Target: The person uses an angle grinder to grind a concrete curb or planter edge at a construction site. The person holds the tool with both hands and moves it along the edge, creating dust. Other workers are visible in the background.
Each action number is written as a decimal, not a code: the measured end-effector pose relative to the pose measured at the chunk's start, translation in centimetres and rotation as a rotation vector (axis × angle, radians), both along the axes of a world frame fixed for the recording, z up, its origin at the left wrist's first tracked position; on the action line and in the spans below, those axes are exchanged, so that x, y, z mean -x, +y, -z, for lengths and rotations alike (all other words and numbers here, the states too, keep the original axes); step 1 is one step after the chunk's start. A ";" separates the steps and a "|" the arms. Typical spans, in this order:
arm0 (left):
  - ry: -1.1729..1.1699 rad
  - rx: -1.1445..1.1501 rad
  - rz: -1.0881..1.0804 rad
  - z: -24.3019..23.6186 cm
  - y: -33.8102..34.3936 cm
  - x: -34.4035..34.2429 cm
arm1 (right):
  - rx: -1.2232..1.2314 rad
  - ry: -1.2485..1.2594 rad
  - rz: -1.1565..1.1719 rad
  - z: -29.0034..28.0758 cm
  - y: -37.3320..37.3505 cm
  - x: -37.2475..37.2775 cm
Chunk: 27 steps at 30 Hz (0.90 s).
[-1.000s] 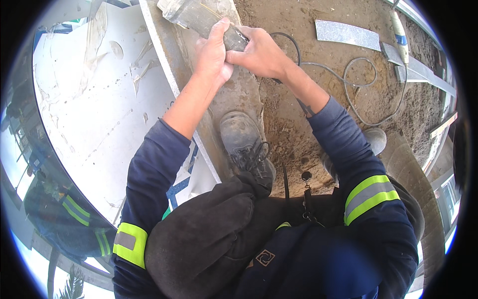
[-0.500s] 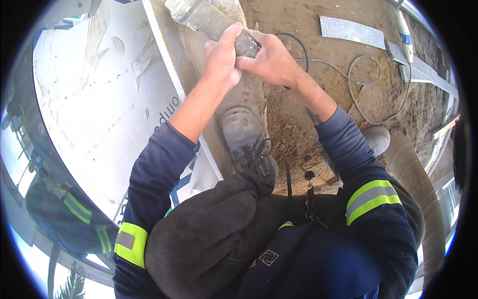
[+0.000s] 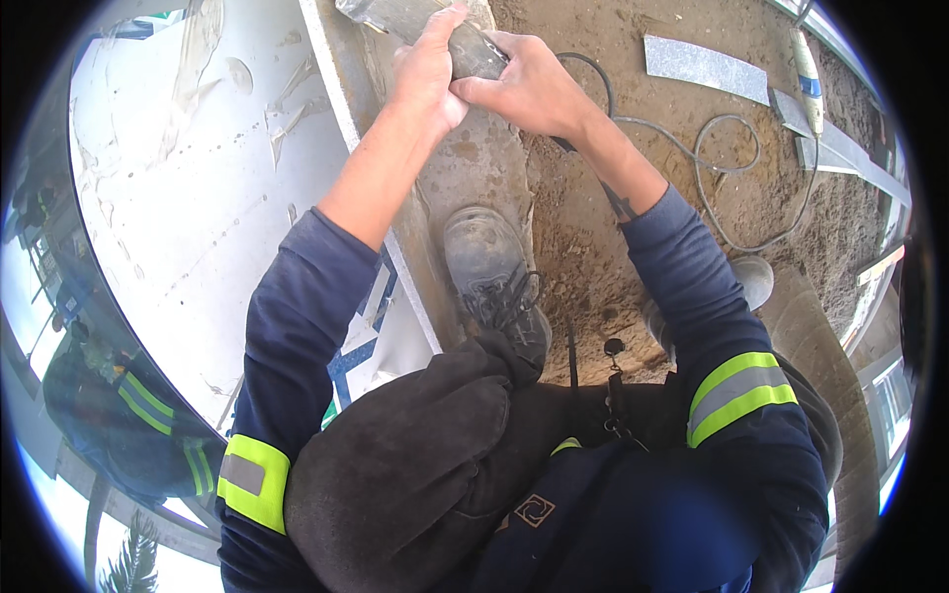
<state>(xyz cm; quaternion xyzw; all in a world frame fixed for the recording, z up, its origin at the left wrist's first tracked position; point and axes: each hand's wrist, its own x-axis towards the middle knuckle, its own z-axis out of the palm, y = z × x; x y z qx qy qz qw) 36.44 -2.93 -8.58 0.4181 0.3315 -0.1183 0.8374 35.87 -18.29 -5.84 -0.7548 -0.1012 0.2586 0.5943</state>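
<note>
My left hand [image 3: 427,74] and my right hand [image 3: 529,84] are closed round a grey, dust-covered power tool [image 3: 393,18] near the top of the head view, with my thumb on its upper side. Its far end lies over the pale concrete ledge [image 3: 465,168]. A black cord [image 3: 601,74] curves out behind my right hand. My dusty boot [image 3: 484,257] stands on the ledge below my hands. Just left of the ledge is a white sheet [image 3: 198,247] with smears and torn film; my fingers' undersides are partly hidden.
On the dirt [image 3: 593,287] to the right lie metal strips [image 3: 704,69], a grey cable [image 3: 727,168] and a white-and-blue cylindrical tool [image 3: 806,74]. A curved glossy surface [image 3: 44,296] at the far left shows a reflection of dark sleeves with yellow bands.
Since half a second ago both hands and the held tool have moved up in the picture and slightly left, further from my boot. The grip looks the same.
</note>
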 end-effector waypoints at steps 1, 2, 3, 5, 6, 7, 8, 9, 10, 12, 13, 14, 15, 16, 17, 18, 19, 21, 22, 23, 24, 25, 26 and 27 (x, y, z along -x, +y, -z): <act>0.011 -0.002 0.004 -0.3 0.0 -0.2 | 0.002 0.005 0.002 0.0 0.1 -0.1; 0.022 -0.005 0.007 -0.6 0.0 -0.3 | 0.005 0.010 0.004 0.0 0.1 -0.2; 0.033 -0.007 0.011 -1.0 0.0 -0.4 | 0.007 0.015 0.006 0.0 0.1 -0.2; 0.047 -0.004 0.016 -0.7 0.2 -0.4 | -0.016 0.006 0.021 0.0 0.4 -0.1; 0.053 -0.003 0.018 -0.6 0.3 -0.4 | -0.027 0.001 0.029 0.0 0.4 0.1; 0.034 0.011 -0.011 -1.0 0.0 -0.2 | -0.001 -0.011 0.027 0.0 0.3 0.2; 0.016 0.024 -0.041 -1.4 -0.5 0.1 | 0.025 -0.022 0.026 0.1 0.1 0.4; -0.003 0.037 -0.070 -1.7 -1.1 0.5 | 0.052 -0.034 0.025 0.1 -0.2 0.6; -0.002 0.022 -0.079 -2.0 -1.5 1.0 | 0.067 -0.016 0.019 -0.1 -0.5 0.9; 0.002 -0.007 -0.097 -2.5 -2.2 1.9 | 0.097 0.021 0.006 -0.6 -1.1 1.7; 0.009 -0.001 -0.091 -2.5 -2.4 2.3 | 0.096 0.031 0.013 -0.6 -1.3 2.1; 0.016 0.004 -0.087 -2.6 -2.6 2.6 | 0.094 0.041 0.020 -0.4 -1.5 2.5; 0.024 0.009 -0.082 -2.7 -2.8 2.9 | 0.092 0.051 0.027 -0.3 -1.7 2.8; 0.038 -0.001 -0.080 -3.0 -2.9 3.1 | 0.097 0.059 0.022 -0.5 -1.9 3.0; 0.052 -0.011 -0.079 -3.3 -3.1 3.2 | 0.101 0.067 0.016 -0.7 -2.0 3.1; 0.067 -0.022 -0.078 -3.6 -3.2 3.3 | 0.106 0.075 0.011 -0.7 -2.1 3.1; 0.080 -0.031 -0.068 -3.8 -3.2 3.5 | 0.094 0.068 0.013 -0.6 -2.2 3.2; 0.107 -0.049 -0.048 -4.1 -3.2 3.6 | 0.072 0.053 0.017 -0.3 -2.2 3.4; 0.093 -0.042 -0.051 -4.0 -3.2 3.6 | 0.064 0.054 0.018 -0.4 -2.2 3.4; 0.080 -0.035 -0.055 -3.9 -3.2 3.7 | 0.056 0.054 0.018 -0.5 -2.1 3.4; 0.066 -0.028 -0.059 -3.9 -3.1 3.7 | 0.048 0.055 0.018 -0.5 -2.0 3.3; 0.065 -0.024 -0.061 -3.8 -3.1 3.7 | 0.038 0.074 0.019 -0.6 -1.9 3.3; 0.064 -0.021 -0.062 -3.8 -3.0 3.6 | 0.029 0.093 0.019 -0.6 -1.8 3.2; 0.062 -0.017 -0.064 -3.8 -2.9 3.5 | 0.019 0.112 0.019 -0.6 -1.8 3.1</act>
